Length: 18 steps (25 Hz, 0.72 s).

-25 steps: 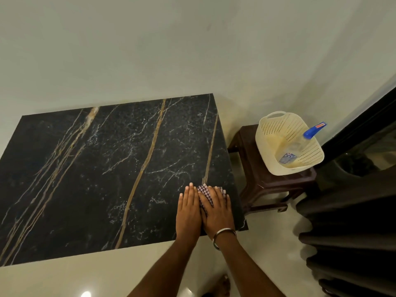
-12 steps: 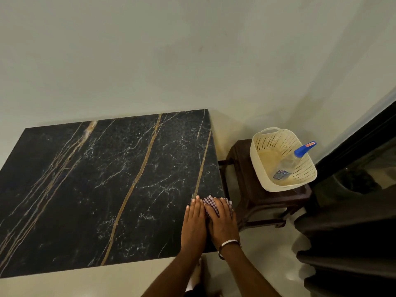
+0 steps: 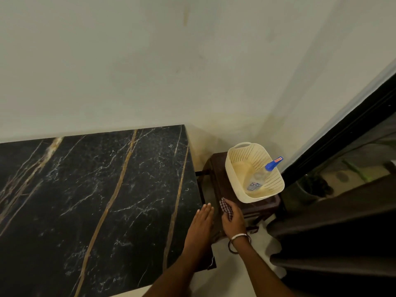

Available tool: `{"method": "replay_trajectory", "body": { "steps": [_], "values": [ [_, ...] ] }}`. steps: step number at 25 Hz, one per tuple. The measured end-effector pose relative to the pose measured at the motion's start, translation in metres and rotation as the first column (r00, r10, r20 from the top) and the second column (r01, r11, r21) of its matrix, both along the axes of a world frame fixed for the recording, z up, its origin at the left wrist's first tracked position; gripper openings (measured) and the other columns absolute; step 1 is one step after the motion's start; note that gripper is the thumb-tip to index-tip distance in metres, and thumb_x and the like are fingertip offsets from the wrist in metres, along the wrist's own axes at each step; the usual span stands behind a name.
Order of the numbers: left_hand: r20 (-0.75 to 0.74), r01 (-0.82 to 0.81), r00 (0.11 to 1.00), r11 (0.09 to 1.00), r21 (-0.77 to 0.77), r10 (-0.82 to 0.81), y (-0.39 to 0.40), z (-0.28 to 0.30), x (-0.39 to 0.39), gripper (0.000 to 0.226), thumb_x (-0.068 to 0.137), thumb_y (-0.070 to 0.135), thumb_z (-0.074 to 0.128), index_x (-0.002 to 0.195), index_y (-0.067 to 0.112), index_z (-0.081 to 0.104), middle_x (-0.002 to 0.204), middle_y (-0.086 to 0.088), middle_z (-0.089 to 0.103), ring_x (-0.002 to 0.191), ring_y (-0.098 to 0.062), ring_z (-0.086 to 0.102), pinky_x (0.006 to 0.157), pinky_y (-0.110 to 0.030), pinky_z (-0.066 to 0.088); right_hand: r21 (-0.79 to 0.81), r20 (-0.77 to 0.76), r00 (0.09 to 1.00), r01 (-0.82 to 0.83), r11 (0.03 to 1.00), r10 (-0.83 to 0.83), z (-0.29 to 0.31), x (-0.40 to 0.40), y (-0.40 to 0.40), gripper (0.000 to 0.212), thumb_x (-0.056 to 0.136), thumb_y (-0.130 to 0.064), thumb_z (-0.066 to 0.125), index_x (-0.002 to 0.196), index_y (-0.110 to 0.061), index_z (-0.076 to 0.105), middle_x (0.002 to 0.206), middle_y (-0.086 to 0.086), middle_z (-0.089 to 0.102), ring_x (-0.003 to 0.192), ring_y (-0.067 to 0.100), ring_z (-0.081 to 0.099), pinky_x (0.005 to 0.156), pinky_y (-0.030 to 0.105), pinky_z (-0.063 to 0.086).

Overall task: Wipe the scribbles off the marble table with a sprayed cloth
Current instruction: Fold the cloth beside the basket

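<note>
Step in hand: by my reading, the wiping is over and the cloth goes back to the basket; no scribbles show on the marble that I can make out.
Right hand (image 3: 233,217): fingers curled round the checked cloth (image 3: 226,207), held off the desk's right edge, above the dark stool (image 3: 216,168).
Left hand (image 3: 202,221): flat, fingers straight and together, over the desk's right edge; holding nothing. Whether it presses the marble or only hovers, I cannot tell.
Desk (image 3: 85,200): black marble, white veining, several gold-brown streaks running front to back. Set against the wall.
Cloth, look: small, bunched, dark red-and-white check; only the part sticking out past my fingers is visible. Dampness not discernible.
Basket (image 3: 237,183): cream perforated plastic, tilted, standing on the stool just beyond the cloth.
Spray bottle (image 3: 264,172): clear body, blue nozzle, lying slanted inside the basket, nozzle over the far rim.
How to do it well: carry the cloth up and over the near rim, drop it on the basket floor beside the bottle. Keep the grip closed until it is inside. The basket sits tilted, so I should not knock the rim.
Risk: a loose corner could catch the rim and fall to the floor.
Check: glance over the marble at an angle before leaving.
</note>
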<state>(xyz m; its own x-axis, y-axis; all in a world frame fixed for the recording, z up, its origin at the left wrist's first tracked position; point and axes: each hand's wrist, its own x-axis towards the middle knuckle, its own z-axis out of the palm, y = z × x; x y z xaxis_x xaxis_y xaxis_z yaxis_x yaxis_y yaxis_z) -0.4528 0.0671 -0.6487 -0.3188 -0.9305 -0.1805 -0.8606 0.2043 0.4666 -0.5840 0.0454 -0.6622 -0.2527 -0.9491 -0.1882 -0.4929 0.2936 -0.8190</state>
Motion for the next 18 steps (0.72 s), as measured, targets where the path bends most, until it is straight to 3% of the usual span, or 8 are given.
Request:
{"method": "replay_trajectory", "body": {
  "steps": [3, 5, 9, 13, 16, 18],
  "values": [
    [-0.29, -0.05, 0.953, 0.992, 0.117, 0.082, -0.014, 0.02, -0.013, 0.059, 0.093, 0.037, 0.056, 0.145, 0.019, 0.037, 0.15, -0.001, 0.038, 0.135, -0.013, 0.038, 0.115, -0.026, 0.027, 0.037, 0.067, 0.997, 0.029, 0.999, -0.031, 0.015, 0.001, -0.009, 0.044, 0.088, -0.001, 0.054, 0.129, -0.017, 0.055, 0.131, 0.004, 0.056, 0.12, 0.014, 0.049, 0.099, 0.022, 0.037],
    [-0.44, -0.07, 0.886, 0.98, 0.184, 0.146, -0.017, 0.028, -0.021, 0.046, 0.094, 0.037, 0.053, 0.137, 0.019, 0.048, 0.134, -0.001, 0.053, 0.115, -0.007, 0.052, 0.103, -0.022, 0.042, 0.046, 0.098, 0.994, 0.038, 0.998, -0.043, 0.024, -0.001, -0.013, 0.042, 0.09, -0.003, 0.053, 0.13, -0.017, 0.054, 0.132, 0.003, 0.056, 0.122, 0.017, 0.049, 0.101, 0.024, 0.037],
    [-0.554, -0.201, 0.759, 0.932, 0.301, 0.342, -0.021, 0.023, -0.041, 0.039, 0.099, 0.031, 0.047, 0.136, 0.021, 0.049, 0.127, 0.004, 0.058, 0.107, -0.002, 0.055, 0.094, -0.017, 0.046, 0.071, 0.128, 0.99, 0.052, 0.996, -0.061, 0.034, -0.009, -0.025, 0.039, 0.093, -0.008, 0.051, 0.131, -0.014, 0.053, 0.134, 0.005, 0.055, 0.124, 0.02, 0.05, 0.106, 0.031, 0.039],
    [-0.641, -0.23, 0.567, 0.847, 0.48, 0.517, -0.034, 0.028, -0.067, 0.032, 0.101, 0.03, 0.043, 0.132, 0.025, 0.051, 0.124, 0.002, 0.06, 0.107, -0.003, 0.058, 0.088, -0.019, 0.05, 0.098, 0.204, 0.976, 0.06, 0.993, -0.079, 0.038, -0.03, -0.043, 0.038, 0.096, -0.008, 0.044, 0.132, -0.011, 0.054, 0.135, 0.005, 0.055, 0.126, 0.021, 0.049, 0.109, 0.033, 0.038],
    [-0.67, -0.226, 0.402, 0.777, 0.587, 0.624, -0.045, 0.035, -0.093, 0.035, 0.097, 0.035, 0.053, 0.129, 0.022, 0.052, 0.121, -0.001, 0.062, 0.107, -0.009, 0.062, 0.085, -0.022, 0.054, 0.127, 0.294, 0.953, 0.038, 0.991, -0.074, 0.042, -0.055, -0.058, 0.041, 0.095, -0.002, 0.036, 0.129, -0.008, 0.057, 0.134, 0.007, 0.055, 0.126, 0.021, 0.049, 0.109, 0.032, 0.036],
    [-0.65, -0.274, 0.367, 0.745, 0.608, 0.665, -0.053, 0.035, -0.105, 0.044, 0.092, 0.033, 0.062, 0.132, 0.017, 0.052, 0.121, -0.003, 0.061, 0.107, -0.013, 0.061, 0.088, -0.025, 0.054, 0.137, 0.296, 0.954, 0.011, 0.99, -0.052, 0.043, -0.072, -0.066, 0.044, 0.091, 0.002, 0.037, 0.126, -0.011, 0.06, 0.133, 0.006, 0.056, 0.124, 0.021, 0.049, 0.109, 0.035, 0.037]
  ]
}}
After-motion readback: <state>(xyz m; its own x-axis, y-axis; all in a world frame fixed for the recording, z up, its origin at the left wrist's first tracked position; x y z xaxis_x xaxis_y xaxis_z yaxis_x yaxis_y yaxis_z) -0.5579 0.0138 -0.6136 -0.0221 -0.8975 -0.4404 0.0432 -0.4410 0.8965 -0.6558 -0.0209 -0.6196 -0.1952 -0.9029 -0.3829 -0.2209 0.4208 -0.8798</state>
